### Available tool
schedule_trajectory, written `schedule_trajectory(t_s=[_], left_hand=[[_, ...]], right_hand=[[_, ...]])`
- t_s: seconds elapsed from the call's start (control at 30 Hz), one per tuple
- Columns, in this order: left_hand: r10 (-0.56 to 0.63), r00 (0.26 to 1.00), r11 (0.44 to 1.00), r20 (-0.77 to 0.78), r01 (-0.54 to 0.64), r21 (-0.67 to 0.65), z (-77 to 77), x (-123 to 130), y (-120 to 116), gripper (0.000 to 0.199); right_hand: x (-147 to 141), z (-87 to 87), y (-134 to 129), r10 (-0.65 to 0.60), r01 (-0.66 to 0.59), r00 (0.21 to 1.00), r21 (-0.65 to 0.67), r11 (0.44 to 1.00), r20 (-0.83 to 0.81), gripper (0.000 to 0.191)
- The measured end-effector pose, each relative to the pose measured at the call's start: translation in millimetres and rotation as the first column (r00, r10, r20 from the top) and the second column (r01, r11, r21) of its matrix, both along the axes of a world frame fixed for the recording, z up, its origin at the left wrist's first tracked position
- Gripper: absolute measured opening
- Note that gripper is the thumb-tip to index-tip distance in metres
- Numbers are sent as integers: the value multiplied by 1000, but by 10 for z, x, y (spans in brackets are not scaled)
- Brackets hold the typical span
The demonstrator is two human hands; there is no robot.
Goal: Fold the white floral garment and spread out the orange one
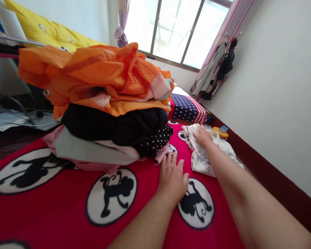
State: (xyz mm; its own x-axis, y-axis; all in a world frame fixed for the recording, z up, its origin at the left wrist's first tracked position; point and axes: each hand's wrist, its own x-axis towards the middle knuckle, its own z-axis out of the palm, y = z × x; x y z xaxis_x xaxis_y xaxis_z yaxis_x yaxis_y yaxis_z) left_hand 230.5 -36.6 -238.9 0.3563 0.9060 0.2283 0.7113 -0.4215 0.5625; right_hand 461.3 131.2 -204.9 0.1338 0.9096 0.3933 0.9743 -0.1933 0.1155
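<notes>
My left hand point(173, 177) lies on the red blanket point(150, 207), fingers spread and holding nothing. Just beyond its fingertips is the edge of a tall clothes pile, with an orange garment point(106, 76) on top, a black one point(114, 124) beneath, and a black dotted cloth point(157, 140) plus pale grey and pink cloth lower down. Over to the right, my right hand point(203, 136) rests on a white garment point(203, 160) with a dark print, which lies loosely folded on the blanket. Its fingers look stretched over the fabric; their tips are partly hard to make out.
Behind the blanket stands a bed with a stars-and-stripes cover point(185, 107). A yellow object with a blue item point(223, 129) sits by the right wall. Clothes point(215, 69) hang near the window. Cables and papers point(15, 117) lie at left, below a yellow cushion point(57, 31).
</notes>
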Motion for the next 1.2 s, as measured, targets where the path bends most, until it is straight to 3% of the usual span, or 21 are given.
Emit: schedule_trajectory(t_s=[0.13,0.23,0.3,0.47,0.6,0.8,0.9,1.0,1.1,1.13,1.2], left_hand=[[15,1000,1000,23,-15,27,5,-2,-11,47],[20,999,999,34,-22,40,-1,-4,-19,46],[18,999,999,34,-19,41,-2,-5,-20,46],[18,999,999,39,-20,47,0,-6,-15,46],[15,999,999,46,-16,42,5,-4,-16,47],[9,999,999,51,-11,37,4,-9,-6,45],[13,998,999,63,-16,46,-16,-5,-2,43],[16,997,998,77,-20,51,-29,-1,10,41],[17,996,998,92,-22,51,-31,-7,41,39],[19,995,998,101,-25,51,-30,-9,55,38],[26,992,998,123,-33,48,-29,-10,76,34]], right_hand=[[20,-51,-126,145,-148,975,9,989,170,45],[3,-28,-156,380,-353,875,-142,925,299,40],[-15,4,-140,469,-411,833,-238,880,294,34],[-40,8,-163,460,-422,872,-217,880,168,34],[-103,-100,-215,333,-339,940,-106,935,-72,50],[-358,-66,-296,284,-324,904,-81,942,-319,52],[-552,-7,-837,320,-343,860,16,939,-398,55],[-729,-103,-1808,433,-425,769,132,896,-471,58],[-824,-390,-2740,469,-485,830,26,874,-302,68],[-838,-513,-2953,508,-525,834,-26,851,-217,73],[-854,-757,-3191,569,-569,822,-11,822,-36,80]])
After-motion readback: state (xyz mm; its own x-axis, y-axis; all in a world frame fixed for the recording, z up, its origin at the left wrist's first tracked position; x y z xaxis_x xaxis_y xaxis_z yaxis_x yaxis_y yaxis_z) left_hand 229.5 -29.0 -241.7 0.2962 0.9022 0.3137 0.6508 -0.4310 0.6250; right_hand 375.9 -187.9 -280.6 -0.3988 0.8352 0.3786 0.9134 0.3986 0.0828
